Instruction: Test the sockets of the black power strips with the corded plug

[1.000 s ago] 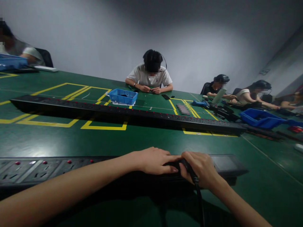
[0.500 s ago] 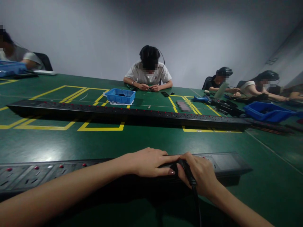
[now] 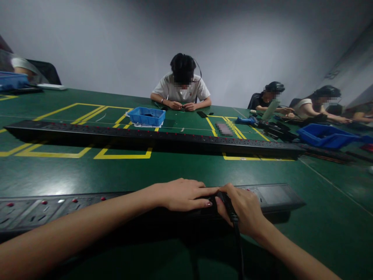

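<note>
A long black power strip (image 3: 52, 208) with red switches lies across the green table (image 3: 186, 171) right in front of me. My left hand (image 3: 183, 194) rests flat on top of it, fingers stretched toward the right. My right hand (image 3: 247, 210) is closed round a black plug (image 3: 225, 200) pressed onto the strip, and its black cable (image 3: 239, 249) runs down toward me. The fingertips of both hands meet at the plug. A blank grey panel (image 3: 272, 194) shows at the strip's right end.
A second long black power strip (image 3: 151, 140) lies across the middle of the table over yellow floor-tape rectangles. Blue bins (image 3: 146, 116) (image 3: 326, 136) stand beyond it. Several people sit working at the far side, with tools and black parts at the right.
Both hands stay on the strip and plug. The view has shifted slightly, so the near strip and hands sit a little higher and further left in the picture.
</note>
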Available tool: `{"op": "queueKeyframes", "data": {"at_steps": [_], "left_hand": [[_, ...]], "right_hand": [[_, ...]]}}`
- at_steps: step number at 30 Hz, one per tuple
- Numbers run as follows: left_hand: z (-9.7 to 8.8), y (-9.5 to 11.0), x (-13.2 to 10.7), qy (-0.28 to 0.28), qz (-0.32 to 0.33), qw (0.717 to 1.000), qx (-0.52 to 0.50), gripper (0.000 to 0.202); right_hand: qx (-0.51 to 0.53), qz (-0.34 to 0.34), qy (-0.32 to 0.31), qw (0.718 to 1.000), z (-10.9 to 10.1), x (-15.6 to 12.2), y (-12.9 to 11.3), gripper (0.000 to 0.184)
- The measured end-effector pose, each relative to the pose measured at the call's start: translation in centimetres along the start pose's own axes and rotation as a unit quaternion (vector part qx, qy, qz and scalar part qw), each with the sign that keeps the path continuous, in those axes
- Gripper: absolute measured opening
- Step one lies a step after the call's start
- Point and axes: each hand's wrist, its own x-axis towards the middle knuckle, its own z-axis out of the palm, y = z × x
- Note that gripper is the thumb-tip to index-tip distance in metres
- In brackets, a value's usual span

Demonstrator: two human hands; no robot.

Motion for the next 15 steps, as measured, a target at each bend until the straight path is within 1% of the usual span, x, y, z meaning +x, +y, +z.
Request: {"op": "queueKeyframes", "data": {"at_steps": [7,15], "left_hand": [[-0.11,-0.15,0.13,-0.008,0.009,1.000,-0.008,0.052],[-0.24,0.05,0.16,-0.009,0.003,1.000,-0.001,0.053]], "right_hand": [[0.014,0.003,-0.005,1.000,-0.30,0.09,-0.05,0.014],[0.019,0.013,0.008,1.000,0.08,0.02,-0.13,0.013]]}}
